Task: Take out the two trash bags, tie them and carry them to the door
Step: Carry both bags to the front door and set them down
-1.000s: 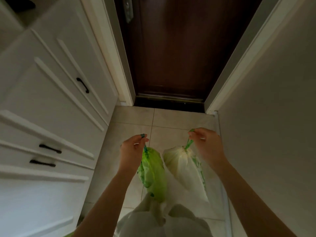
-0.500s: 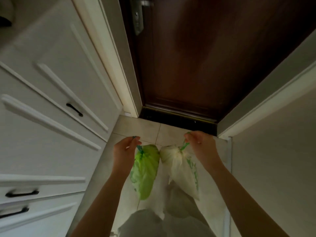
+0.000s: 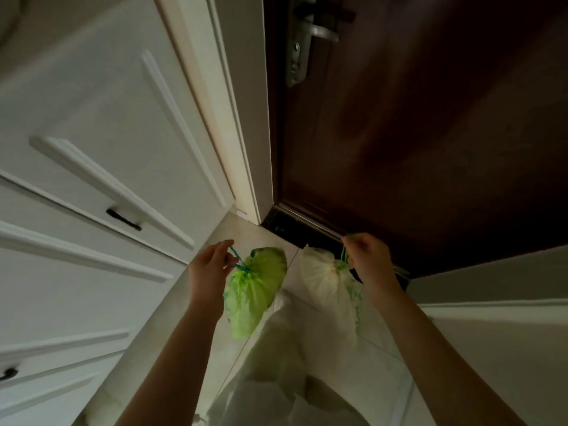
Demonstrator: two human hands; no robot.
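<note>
A tied green trash bag (image 3: 255, 287) hangs from a blue drawstring pinched in my left hand (image 3: 210, 273). A tied pale, whitish trash bag (image 3: 329, 287) with green print hangs from a green drawstring held in my right hand (image 3: 368, 262). Both bags dangle above the tiled floor (image 3: 246, 238), just short of the dark brown door (image 3: 415, 133). The door is closed, and its metal handle and lock plate (image 3: 299, 41) sit at the top.
White cabinet doors and drawers with black handles (image 3: 123, 219) line the left side. A pale wall (image 3: 507, 348) closes in the right. The dark threshold (image 3: 285, 226) runs under the door. My light trousers (image 3: 285, 379) fill the bottom middle.
I have come closer to the door, which now fills more of the view, with its handle visible. Both hands still hold their bags, raised slightly forward.
</note>
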